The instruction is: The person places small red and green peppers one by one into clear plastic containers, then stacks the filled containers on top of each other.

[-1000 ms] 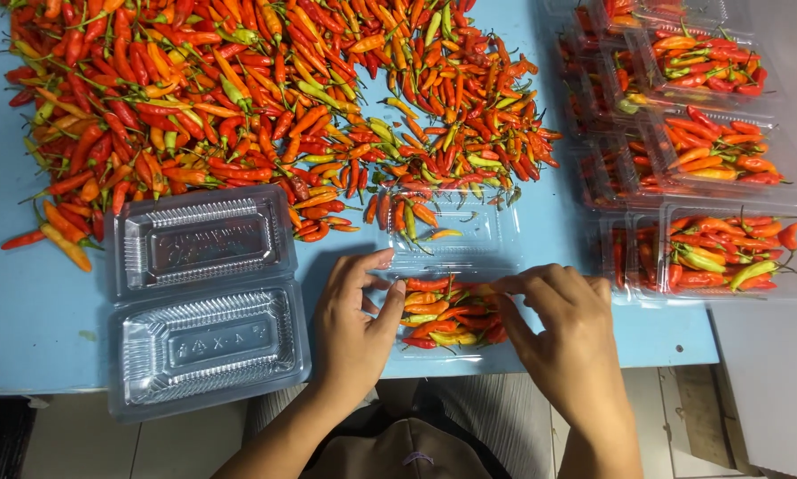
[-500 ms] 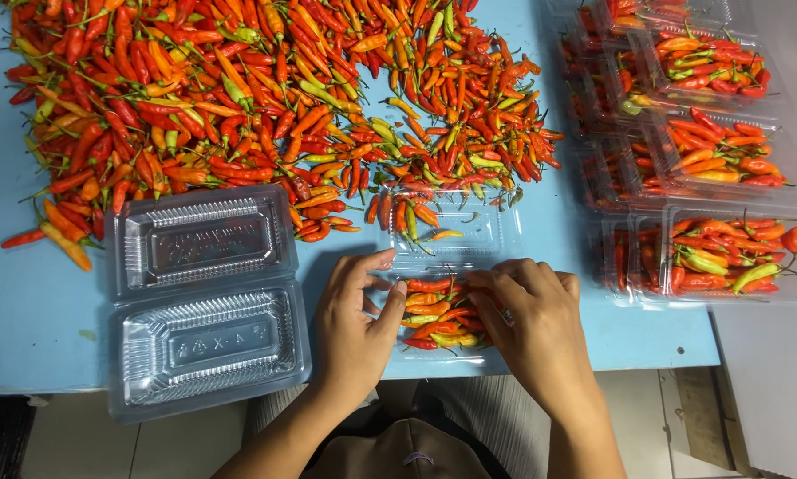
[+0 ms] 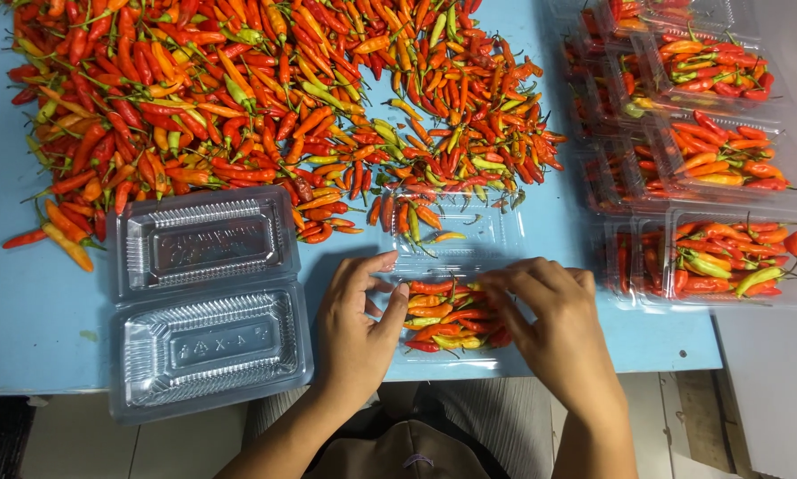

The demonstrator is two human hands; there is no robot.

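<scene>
The head camera looked down on the left hand and the right hand, which flanked a clear plastic box at the near edge of the blue table. The left palm was flat against the box's side with the fingers spread; the right hand's curled fingertips pressed on the chillies inside, holding nothing that could be seen. The box's hinged lid lay open beyond it. To do this well, I judged the pods should be tucked below the rim with stems turned inward, so the thin lid could snap shut without pinching any. The chillies looked glossy, slim and tapered, red and orange with some green. Just left lay an empty box, opened flat, ribbed and shiny. Farther off spread the loose heap of chillies, and at right stood the filled boxes, closed.
</scene>
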